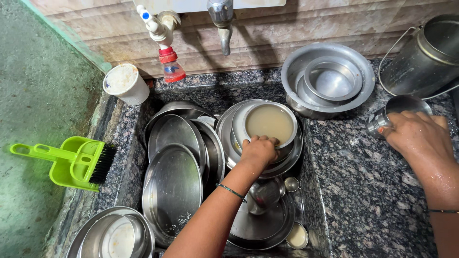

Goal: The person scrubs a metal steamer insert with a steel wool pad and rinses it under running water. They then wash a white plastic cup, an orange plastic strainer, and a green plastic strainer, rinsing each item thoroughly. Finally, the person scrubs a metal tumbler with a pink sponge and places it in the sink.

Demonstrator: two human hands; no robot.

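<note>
In the sink, left hand (258, 150) fingers curled over one full bowl (269, 123); right hand (412, 135) fingers round one steel cup (393, 112).

The left hand (258, 150) is covering part of the near rim of the round steel bowl of murky water (269, 124). The right hand (415, 135) is hiding the side of the small steel tumbler (389, 114). The top-right edge is cropping the grey steel lidded can (425, 57).

1. A home kitchen is shown.
2. A stone sink (315, 191) is filled with steel plates (173, 186) and bowls (328, 79).
3. Taps (221, 19) are fixed on the tiled wall (287, 28).
4. A green brush (71, 162) is kept nearby.
</note>
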